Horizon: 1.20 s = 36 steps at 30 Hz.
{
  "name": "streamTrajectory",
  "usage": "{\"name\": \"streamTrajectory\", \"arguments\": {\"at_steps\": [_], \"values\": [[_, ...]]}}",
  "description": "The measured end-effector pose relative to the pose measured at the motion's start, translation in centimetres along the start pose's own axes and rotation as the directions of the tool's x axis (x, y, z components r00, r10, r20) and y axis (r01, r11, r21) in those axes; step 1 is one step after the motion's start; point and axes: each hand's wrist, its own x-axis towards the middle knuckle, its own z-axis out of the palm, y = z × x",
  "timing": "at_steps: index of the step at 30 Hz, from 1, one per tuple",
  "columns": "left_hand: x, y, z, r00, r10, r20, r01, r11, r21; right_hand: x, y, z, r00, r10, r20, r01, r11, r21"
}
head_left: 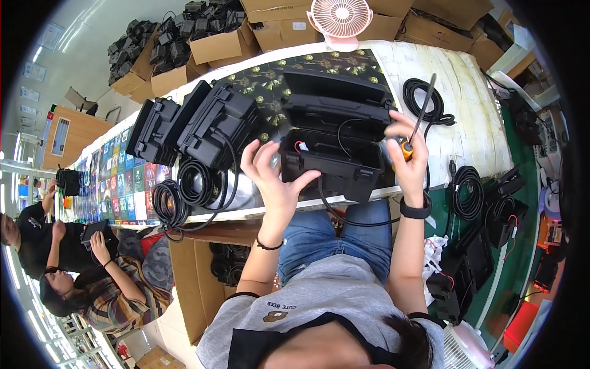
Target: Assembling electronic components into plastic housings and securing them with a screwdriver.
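Observation:
An open black plastic box (332,167) lies in front of me with its lid (335,89) swung back on the far side. Inside it are a thin black wire and a small white connector (302,146) with a red lead. My left hand (270,175) is at the box's left end, fingers spread and thumb over the front corner; whether it touches the box I cannot tell. At the right end my right hand (409,157), slightly blurred, grips a screwdriver (423,106) by its yellow handle, the shaft pointing up and away. A black cable runs from the box's front over the table edge.
Closed black boxes (218,126) with coiled cables (195,183) stand at left. Another cable coil (430,101) lies at right, beyond the screwdriver. A pink fan (341,18) stands at the far edge. More parts cover the green surface (507,246) at right. Two people work at far left.

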Motion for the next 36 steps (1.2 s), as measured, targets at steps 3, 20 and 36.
{"name": "streamTrajectory", "arguments": {"at_steps": [3, 20, 36], "values": [[0.5, 0.2, 0.2, 0.995, -0.101, 0.002, 0.101, 0.994, -0.042, -1.1, -0.7, -0.2, 0.997, 0.067, 0.044, -0.059, 0.986, -0.156], [3.5, -0.5, -0.6, 0.956, -0.219, 0.196, 0.232, 0.971, -0.05, -3.4, -2.5, 0.9, 0.986, 0.154, 0.065, -0.146, 0.984, -0.106], [5.7, -1.7, -0.7, 0.904, -0.043, 0.425, 0.241, 0.873, -0.424, -3.4, -2.5, 1.0, 0.929, 0.348, 0.127, -0.357, 0.932, 0.054]]}}
